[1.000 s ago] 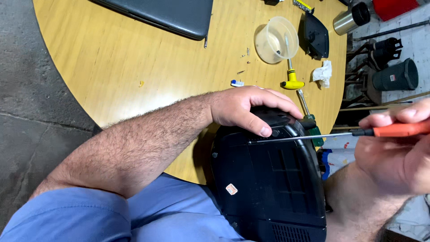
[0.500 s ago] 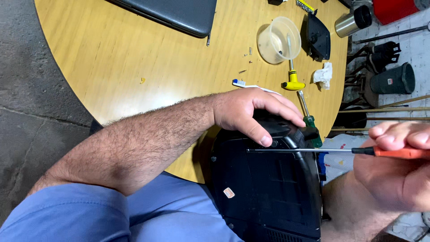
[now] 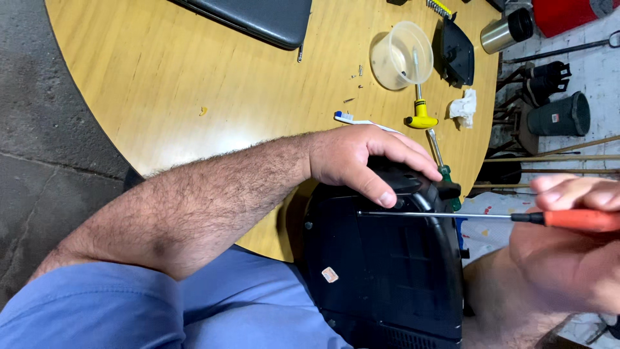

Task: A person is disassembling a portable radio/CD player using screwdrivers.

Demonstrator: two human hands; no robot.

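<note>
A black plastic appliance (image 3: 387, 271) rests against the near edge of a round wooden table (image 3: 213, 97), its ribbed underside facing me. My left hand (image 3: 361, 158) grips its upper edge, thumb pressed on the casing. My right hand (image 3: 568, 252) holds an orange-handled screwdriver (image 3: 581, 220) at the right. Its long thin shaft runs leftward across the casing, and the tip lies just below my left thumb.
On the table lie a clear plastic cup (image 3: 400, 55), a yellow T-handle tool (image 3: 421, 119), a green-handled screwdriver (image 3: 442, 168), a toothbrush (image 3: 352, 118), a crumpled tissue (image 3: 464, 108), a black part (image 3: 457, 52), several small screws and a grey laptop (image 3: 258, 19). Dark containers stand on the floor beyond.
The screwdriver has dropped lower and its tip has slid left across the casing, toward my left thumb. My left hand has kept its grip on the appliance.
</note>
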